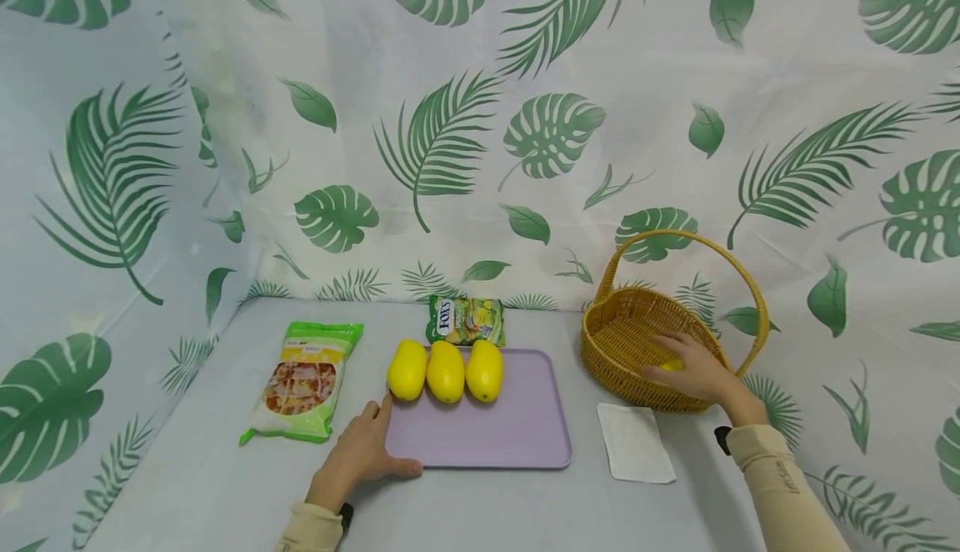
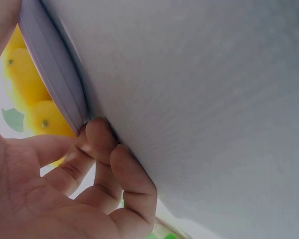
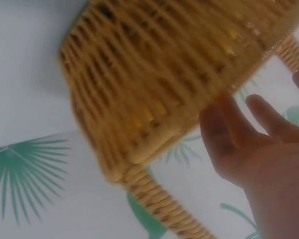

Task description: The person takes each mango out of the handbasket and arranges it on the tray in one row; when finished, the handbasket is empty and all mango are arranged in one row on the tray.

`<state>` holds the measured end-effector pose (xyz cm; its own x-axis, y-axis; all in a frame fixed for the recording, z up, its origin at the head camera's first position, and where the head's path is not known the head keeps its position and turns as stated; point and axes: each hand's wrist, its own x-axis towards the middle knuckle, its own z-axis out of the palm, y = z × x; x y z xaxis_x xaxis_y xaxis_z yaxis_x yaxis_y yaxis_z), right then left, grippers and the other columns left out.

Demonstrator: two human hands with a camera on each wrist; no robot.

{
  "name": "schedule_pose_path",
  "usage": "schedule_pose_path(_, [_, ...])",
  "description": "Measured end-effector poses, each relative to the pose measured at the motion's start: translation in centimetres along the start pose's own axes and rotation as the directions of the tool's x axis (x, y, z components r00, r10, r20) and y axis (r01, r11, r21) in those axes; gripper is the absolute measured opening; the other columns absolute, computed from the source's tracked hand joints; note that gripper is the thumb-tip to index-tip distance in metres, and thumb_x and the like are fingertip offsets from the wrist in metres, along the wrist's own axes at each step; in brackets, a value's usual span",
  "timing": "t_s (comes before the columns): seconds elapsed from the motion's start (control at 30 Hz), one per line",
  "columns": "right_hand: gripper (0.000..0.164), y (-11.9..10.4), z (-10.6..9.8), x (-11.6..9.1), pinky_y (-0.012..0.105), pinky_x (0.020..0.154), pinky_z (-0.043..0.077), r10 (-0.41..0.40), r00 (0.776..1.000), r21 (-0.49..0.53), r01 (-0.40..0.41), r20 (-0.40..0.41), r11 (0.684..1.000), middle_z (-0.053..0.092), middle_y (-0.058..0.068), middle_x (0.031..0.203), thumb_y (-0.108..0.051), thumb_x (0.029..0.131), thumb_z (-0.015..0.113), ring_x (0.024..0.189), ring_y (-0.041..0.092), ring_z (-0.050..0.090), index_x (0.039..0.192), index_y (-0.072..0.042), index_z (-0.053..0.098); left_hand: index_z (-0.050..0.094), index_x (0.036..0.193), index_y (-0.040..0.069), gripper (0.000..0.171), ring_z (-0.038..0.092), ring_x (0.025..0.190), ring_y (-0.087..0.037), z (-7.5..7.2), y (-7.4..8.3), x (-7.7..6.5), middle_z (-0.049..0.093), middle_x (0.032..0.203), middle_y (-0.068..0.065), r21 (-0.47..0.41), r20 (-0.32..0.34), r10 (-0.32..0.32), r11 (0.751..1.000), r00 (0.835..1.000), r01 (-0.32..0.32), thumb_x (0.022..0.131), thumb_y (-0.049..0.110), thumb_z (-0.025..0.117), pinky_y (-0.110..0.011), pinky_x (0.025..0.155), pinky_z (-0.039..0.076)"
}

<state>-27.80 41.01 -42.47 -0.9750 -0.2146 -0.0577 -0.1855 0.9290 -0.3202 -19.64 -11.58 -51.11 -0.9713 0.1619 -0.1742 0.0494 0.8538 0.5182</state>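
Note:
My left hand [image 1: 363, 448] holds the near left corner of a lilac tray [image 1: 517, 444], thumb along its front edge and fingers at its left side. In the left wrist view those fingers [image 2: 134, 184] curl beside the tray's rim. Three yellow, mango-like fruits [image 1: 446, 373] lie side by side at the tray's back left. My right hand [image 1: 697, 368] reaches over the near rim into a wicker basket [image 1: 615, 377], fingers spread. Beneath it a bit of yellow fruit [image 1: 672, 364] shows; its rest is hidden. Through the weave, the right wrist view shows yellow patches.
A green-edged food packet [image 1: 303, 381] lies left of the tray. Behind the tray is a green Fox's candy bag [image 1: 467, 321]. A white flat packet [image 1: 636, 444] lies between tray and basket. The basket's tall handle [image 1: 750, 285] arches up beside my right hand.

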Motion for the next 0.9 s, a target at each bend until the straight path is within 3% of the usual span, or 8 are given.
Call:
schedule_pose_path(0.43, [0.082, 2.1, 0.1, -0.5, 0.08, 0.101, 0.033, 0.08, 0.997, -0.055, -0.079, 0.016, 0.995, 0.031, 0.044, 0.149, -0.049, 0.093, 0.064, 0.134, 0.067, 0.027, 0.146, 0.01, 0.041, 0.028, 0.156, -0.004, 0.13, 0.059, 0.11, -0.037, 0.1, -0.1, -0.1, 0.049, 0.14, -0.029, -0.007, 0.0, 0.0, 1.0, 1.0, 0.0, 0.061, 0.061, 0.09, -0.056, 0.101, 0.049])
schedule_pose_path(0.9, [0.085, 3.3, 0.2, 0.3, 0.08, 0.1, 0.033, 0.134, 0.99, -0.066, -0.131, 0.045, 0.989, 0.027, 0.048, 0.148, -0.052, 0.093, 0.064, 0.131, 0.069, 0.029, 0.146, 0.011, 0.04, 0.027, 0.156, -0.003, 0.13, 0.059, 0.102, -0.033, -0.2, 0.1, -0.1, 0.051, 0.135, -0.027, 0.008, -0.004, 0.007, 1.0, 1.0, -0.007, 0.062, 0.06, 0.09, -0.054, 0.097, 0.051])
